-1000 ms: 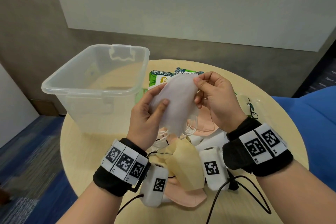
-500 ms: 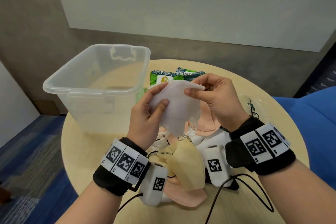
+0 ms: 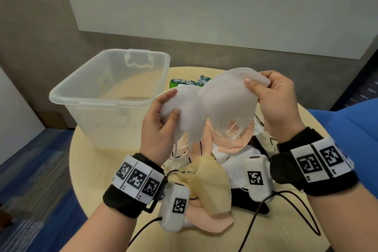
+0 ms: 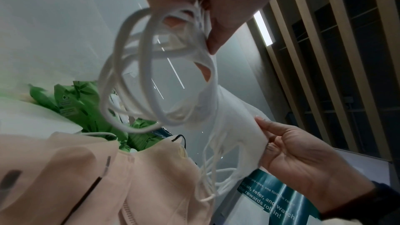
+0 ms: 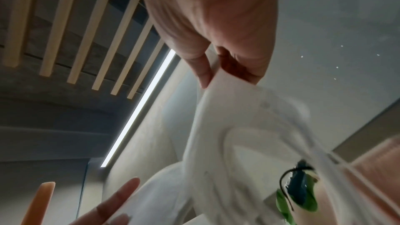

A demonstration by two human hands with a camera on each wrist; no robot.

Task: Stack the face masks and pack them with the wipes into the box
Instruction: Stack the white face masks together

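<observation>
Both hands hold white face masks (image 3: 206, 106) in the air above the round table (image 3: 90, 168). My left hand (image 3: 163, 116) grips the left end, thumb on top. My right hand (image 3: 272, 98) pinches the right end and has drawn it out to the right. White ear loops (image 4: 138, 74) dangle under the masks. A loose pile of masks lies below: a yellow mask (image 3: 210, 186) and peach masks (image 3: 210, 223). Green wipes packs (image 3: 184, 83) lie behind the hands. The clear plastic box (image 3: 81, 98) stands open at the left.
The table edge curves close on all sides. A blue seat (image 3: 351, 133) is at the right. Wrist camera units and black cables (image 3: 282, 206) hang over the mask pile. Blue carpet lies below left.
The white masks were held folded together between both hands. My right hand has since swung its end out to the right and upward, spreading them wide.
</observation>
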